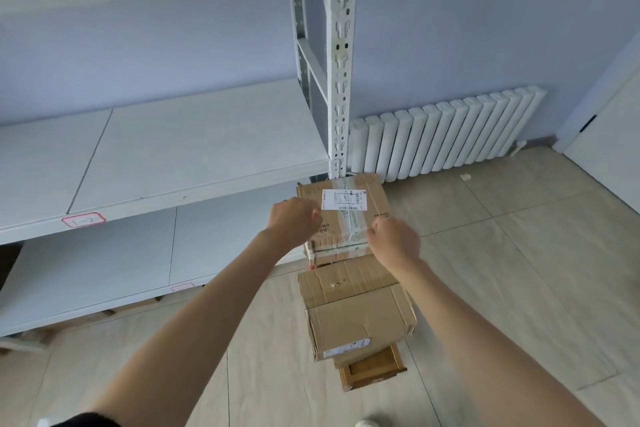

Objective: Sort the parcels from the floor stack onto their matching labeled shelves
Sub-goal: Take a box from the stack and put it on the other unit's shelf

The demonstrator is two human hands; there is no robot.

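Blue walls (450, 10), white radiator (446, 135), tiled floor (519, 253)

Parcel stack (349, 288) on floor (519, 270), right of shelves (194, 163); radiator (446, 135) behind.

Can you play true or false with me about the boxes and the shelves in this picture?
1. Both hands are on the top box. True: the left hand and the right hand hold the top box by its sides.
2. The top box has a white label on it. True: the white label is stuck on its upper face.
3. The shelf is full of boxes. False: no box shows on the middle shelf.
4. The stack of boxes sits on a table. False: the stack stands on the tiled floor.
5. A white radiator is by the wall. True: the radiator stands behind the stack.
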